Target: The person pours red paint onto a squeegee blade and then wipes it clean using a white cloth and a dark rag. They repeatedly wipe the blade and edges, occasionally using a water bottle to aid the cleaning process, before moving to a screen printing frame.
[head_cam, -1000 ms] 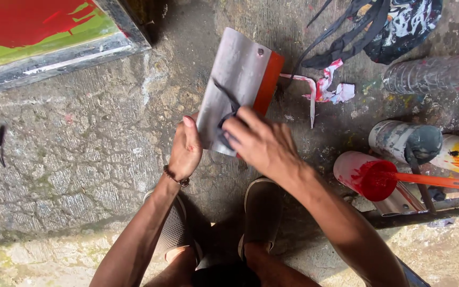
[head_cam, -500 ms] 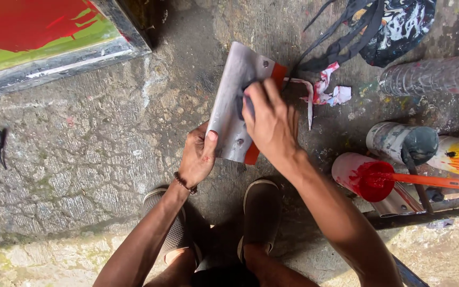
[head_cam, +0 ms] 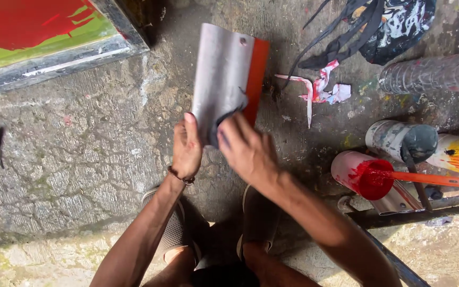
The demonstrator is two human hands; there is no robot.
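Note:
My left hand (head_cam: 186,146) grips the near end of a metal squeegee (head_cam: 220,74) with an orange rubber blade along its right edge, held above the concrete floor. My right hand (head_cam: 246,150) presses a dark cloth (head_cam: 224,119) against the lower part of the metal face. The cloth is mostly hidden under my fingers. My two shoes show below my arms.
A framed screen with red and green ink (head_cam: 38,37) lies at the top left. At the right stand an open tub of red ink (head_cam: 365,175) with an orange stick, other paint containers (head_cam: 402,141), a grey roll (head_cam: 431,72) and a spattered bag (head_cam: 394,24). Torn stained paper (head_cam: 322,87) lies nearby.
My right hand with the cloth has slid from higher up the squeegee down to its near end. The squeegee has tilted more upright.

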